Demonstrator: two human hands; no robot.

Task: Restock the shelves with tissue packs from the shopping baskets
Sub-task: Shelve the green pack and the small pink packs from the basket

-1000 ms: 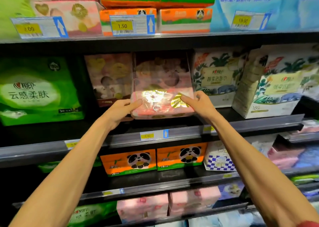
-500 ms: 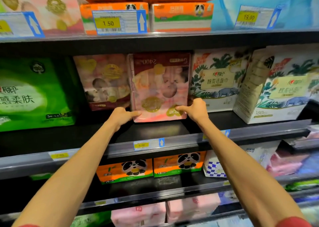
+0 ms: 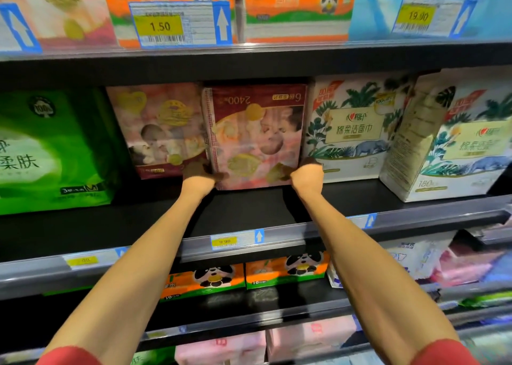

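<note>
A pink and maroon tissue pack [image 3: 256, 137] stands upright and upside down on the black middle shelf [image 3: 243, 212], deep between a matching pink pack [image 3: 158, 131] and a white jungle-print pack [image 3: 352, 126]. My left hand [image 3: 199, 174] grips its lower left corner. My right hand [image 3: 306, 172] grips its lower right corner, thumb on the front face. Both arms reach far into the shelf. No shopping basket is in view.
A large green pack [image 3: 47, 151] stands at the left and a tilted jungle-print box [image 3: 448, 140] at the right. Orange panda packs [image 3: 296, 12] fill the shelf above. The shelf below holds orange panda packs [image 3: 285, 270]. A price rail [image 3: 235, 241] runs along the shelf front.
The pink pack went from lying tilted to standing upright and slid deeper into the shelf. Both hands followed it inward, and the view moved closer.
</note>
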